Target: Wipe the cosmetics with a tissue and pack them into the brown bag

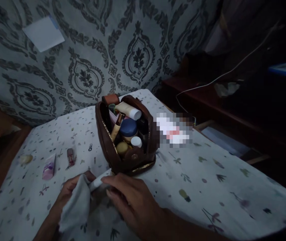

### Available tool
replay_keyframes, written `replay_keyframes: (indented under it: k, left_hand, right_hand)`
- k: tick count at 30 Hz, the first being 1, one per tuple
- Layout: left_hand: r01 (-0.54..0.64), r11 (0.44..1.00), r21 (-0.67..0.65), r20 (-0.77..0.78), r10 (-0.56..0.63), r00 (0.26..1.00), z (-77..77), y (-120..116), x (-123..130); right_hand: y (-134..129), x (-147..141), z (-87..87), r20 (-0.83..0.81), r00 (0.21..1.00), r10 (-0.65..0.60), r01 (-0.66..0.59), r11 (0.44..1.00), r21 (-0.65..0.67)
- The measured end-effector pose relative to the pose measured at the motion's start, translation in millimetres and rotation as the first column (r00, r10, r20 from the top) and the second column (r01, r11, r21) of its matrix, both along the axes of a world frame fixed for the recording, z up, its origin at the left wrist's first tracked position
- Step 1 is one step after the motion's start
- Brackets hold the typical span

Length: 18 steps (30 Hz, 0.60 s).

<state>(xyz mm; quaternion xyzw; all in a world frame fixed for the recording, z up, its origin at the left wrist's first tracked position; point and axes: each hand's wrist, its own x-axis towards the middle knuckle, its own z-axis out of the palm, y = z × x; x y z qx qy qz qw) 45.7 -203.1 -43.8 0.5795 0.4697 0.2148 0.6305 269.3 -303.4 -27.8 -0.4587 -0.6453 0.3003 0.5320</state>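
Just in front of the open brown bag [123,164], my left hand [69,189] is closed on a light grey cloth [75,206] and one end of a slim white tube [97,182]. My right hand [138,201] has its fingers bent around the tube's other side, the index fingertip touching it. Jars and tubes fill the bag: a blue-lidded jar [128,129], a cream tube with a white cap [129,109], a gold-coloured tube [117,127], a white-capped container [136,142] and a yellowish lid [122,147]. The cloth hides part of my left fingers.
On the patterned tablecloth [190,177] to the left lie a pink-purple tube [49,166], a small reddish bottle [70,157] and a pale rounded item [25,158]. A blurred-out item [173,130] lies right of the bag. A white cable [215,80] hangs behind at right.
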Motion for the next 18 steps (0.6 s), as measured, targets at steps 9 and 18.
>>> replay_keyframes:
  k: [9,18]
  left_hand:
    - [0.264,0.964,0.029,0.071,-0.265,0.962,21.7,-14,20]
    - [0.262,0.965,-0.023,0.082,-0.259,0.962,23.2,-18,43]
  right_hand:
    - [-16,28,13.9,-0.086,0.996,-0.018,0.007,0.992,-0.126]
    - [-25,66,35.5,-0.037,0.982,-0.184,0.185,0.982,0.025]
